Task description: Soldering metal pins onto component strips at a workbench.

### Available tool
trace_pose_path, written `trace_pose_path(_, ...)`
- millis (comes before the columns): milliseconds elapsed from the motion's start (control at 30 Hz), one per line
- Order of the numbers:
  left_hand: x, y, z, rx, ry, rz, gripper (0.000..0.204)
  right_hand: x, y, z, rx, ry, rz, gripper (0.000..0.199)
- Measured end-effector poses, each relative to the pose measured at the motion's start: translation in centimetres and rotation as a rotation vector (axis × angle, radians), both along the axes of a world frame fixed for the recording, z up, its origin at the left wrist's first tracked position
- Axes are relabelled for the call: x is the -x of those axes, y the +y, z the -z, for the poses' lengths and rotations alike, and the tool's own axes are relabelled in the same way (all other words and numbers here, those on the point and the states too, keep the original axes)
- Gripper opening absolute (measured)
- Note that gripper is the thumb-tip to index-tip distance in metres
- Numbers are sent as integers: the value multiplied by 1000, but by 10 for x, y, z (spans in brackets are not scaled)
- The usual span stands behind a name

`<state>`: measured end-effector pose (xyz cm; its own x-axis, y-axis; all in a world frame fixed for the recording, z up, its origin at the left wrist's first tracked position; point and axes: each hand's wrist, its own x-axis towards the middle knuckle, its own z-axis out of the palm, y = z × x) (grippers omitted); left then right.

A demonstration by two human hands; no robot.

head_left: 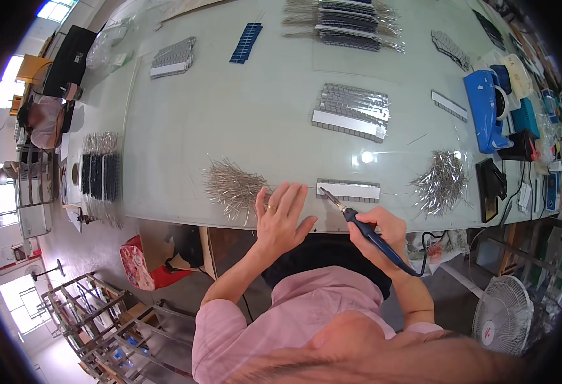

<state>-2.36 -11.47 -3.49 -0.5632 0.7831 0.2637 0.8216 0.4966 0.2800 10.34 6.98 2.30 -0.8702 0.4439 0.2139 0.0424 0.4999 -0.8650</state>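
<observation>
At the near edge of the pale surface (229,121), my right hand (383,229) closes its fingers around a blue-handled soldering iron (364,232), tip on the left end of a grey cell strip (349,190) whose long axis runs left to right. My left hand (281,214) lies flat, holding nothing, beside loose ribbon wires (233,185). Soldering seems in hand; next calls for steady travel along the strip

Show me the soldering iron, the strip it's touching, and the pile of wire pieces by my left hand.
soldering iron (372,236), head view, on its blue handle.
grey strip (351,191), head view, on its pale middle.
pile of wire pieces (233,185), head view, on the heap's centre.
</observation>
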Motion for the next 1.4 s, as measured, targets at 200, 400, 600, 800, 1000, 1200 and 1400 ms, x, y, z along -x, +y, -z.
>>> trace_pose_path(200, 3, -2, 0, -15, -39, 21, 60, 12, -4, -3, -9, -14, -24, 20)
trace_pose_path(400, 5, -2, -1, 9, -23, 40, 62, 17, -5, -4, -45, -59, -47, 19)
trace_pose_path(600, 6, -3, 0, 26, -18, 47, 64, 21, -7, -3, -36, -96, -44, 20)
trace_pose_path(800, 5, -4, 2, 32, -38, 37, 67, 18, -6, -3, -106, -113, -94, 21)
trace_pose_path(1000, 6, -10, 3, -124, 1, 30, 56, 17, -2, 1, -50, -106, -93, 21)
trace_pose_path(1200, 4, -19, 18, -348, 20, 97, 40, 13, 0, 11, -18, -84, -63, 20)
trace_pose_path(1400, -6, -11, 12, -315, 98, 187, 37, -4, 2, 21, 332, 5, 132, 19)
